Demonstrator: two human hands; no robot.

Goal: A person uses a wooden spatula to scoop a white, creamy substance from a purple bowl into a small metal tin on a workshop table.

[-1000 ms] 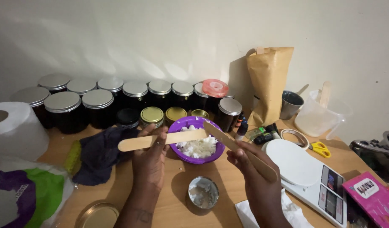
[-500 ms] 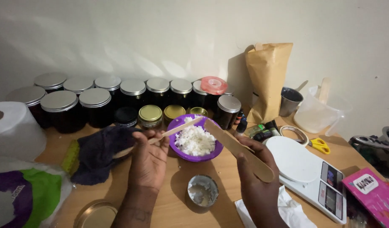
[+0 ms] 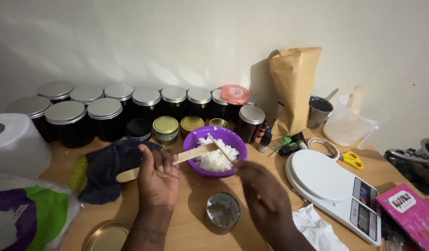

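Two sticks cross over purple bowl (image 3: 215, 151) — right hand (image 3: 258, 193) blurred.

At frame centre, the left hand (image 3: 157, 179) held a wooden stick (image 3: 165, 163) and the right hand (image 3: 261, 193) another stick (image 3: 221, 148), their tips crossed over a purple bowl (image 3: 216, 151); a small tin (image 3: 223, 212) stood below on the bench (image 3: 191, 195).

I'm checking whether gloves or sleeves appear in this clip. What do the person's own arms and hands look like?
Both hands are bare: no gloves or sleeves in view. The left hand shows no ring that I can make out, and its forearm carries a dark tattoo marking near the wrist. The right hand is motion-blurred, so finer detail is unclear.
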